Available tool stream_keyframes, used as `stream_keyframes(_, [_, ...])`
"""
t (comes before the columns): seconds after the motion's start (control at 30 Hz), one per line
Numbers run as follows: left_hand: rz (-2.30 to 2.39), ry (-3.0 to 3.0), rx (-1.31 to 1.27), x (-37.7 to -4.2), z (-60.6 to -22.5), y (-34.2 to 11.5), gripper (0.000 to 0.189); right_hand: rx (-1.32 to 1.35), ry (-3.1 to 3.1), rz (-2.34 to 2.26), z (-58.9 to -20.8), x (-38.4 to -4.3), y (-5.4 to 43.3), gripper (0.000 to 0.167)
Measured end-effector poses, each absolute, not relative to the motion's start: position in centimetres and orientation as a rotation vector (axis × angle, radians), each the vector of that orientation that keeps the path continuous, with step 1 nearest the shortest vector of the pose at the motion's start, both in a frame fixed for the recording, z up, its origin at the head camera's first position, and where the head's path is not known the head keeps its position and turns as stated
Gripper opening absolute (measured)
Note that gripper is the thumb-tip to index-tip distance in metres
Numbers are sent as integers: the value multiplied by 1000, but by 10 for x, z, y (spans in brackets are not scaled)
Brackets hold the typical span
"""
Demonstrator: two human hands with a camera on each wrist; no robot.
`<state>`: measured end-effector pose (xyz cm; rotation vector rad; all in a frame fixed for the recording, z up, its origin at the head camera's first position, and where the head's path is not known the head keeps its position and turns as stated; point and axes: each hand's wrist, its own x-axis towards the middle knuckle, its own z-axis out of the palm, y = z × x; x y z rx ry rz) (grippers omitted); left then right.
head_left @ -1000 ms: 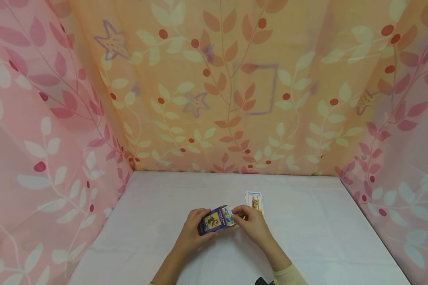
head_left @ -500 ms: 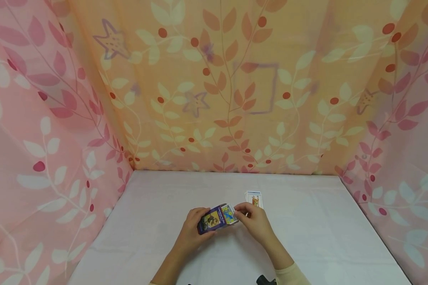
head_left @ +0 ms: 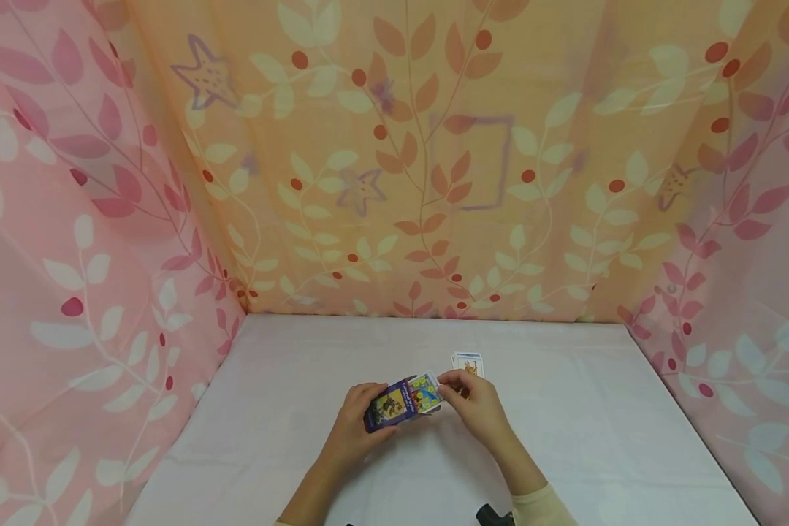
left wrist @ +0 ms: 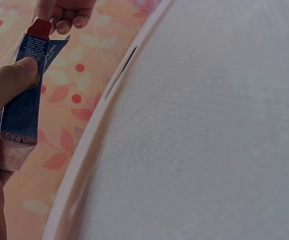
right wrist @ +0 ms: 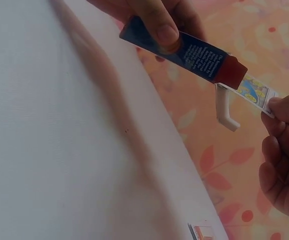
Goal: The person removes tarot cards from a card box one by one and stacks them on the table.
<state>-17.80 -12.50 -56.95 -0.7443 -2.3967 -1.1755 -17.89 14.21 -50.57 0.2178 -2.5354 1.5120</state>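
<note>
My left hand (head_left: pixel 358 422) grips a dark blue card box (head_left: pixel 384 410), its front printed with a picture and lettering. The box tilts with its opened end toward the right. In the right wrist view a red side flap (right wrist: pixel 232 73) and a white lid flap (right wrist: pixel 225 107) stick out from that end. A colourful card (head_left: pixel 424 393) reaches partway out of the box, and my right hand (head_left: pixel 476 409) pinches its outer end between thumb and fingers. Whether more cards come with it, I cannot tell. Just behind the right hand lies a small pile of cards (head_left: pixel 469 362), partly covered by it.
A white cloth covers the table (head_left: pixel 289 351). Patterned curtains (head_left: pixel 342 241) stand along its back and both sides. A black object (head_left: pixel 492 515) shows at the bottom edge, beside the right sleeve (head_left: pixel 542 506).
My right hand has moved a little to the right, drawing the card farther out of the box. The left hand and box have stayed nearly still. More of the card pile is covered.
</note>
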Motion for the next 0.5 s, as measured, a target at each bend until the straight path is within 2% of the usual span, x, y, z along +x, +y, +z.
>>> stream_keyframes(0.5, [-1200, -2414, -727, -178, -568, -125, 78, 177, -2500, 1574, -498, -181, 155, 8])
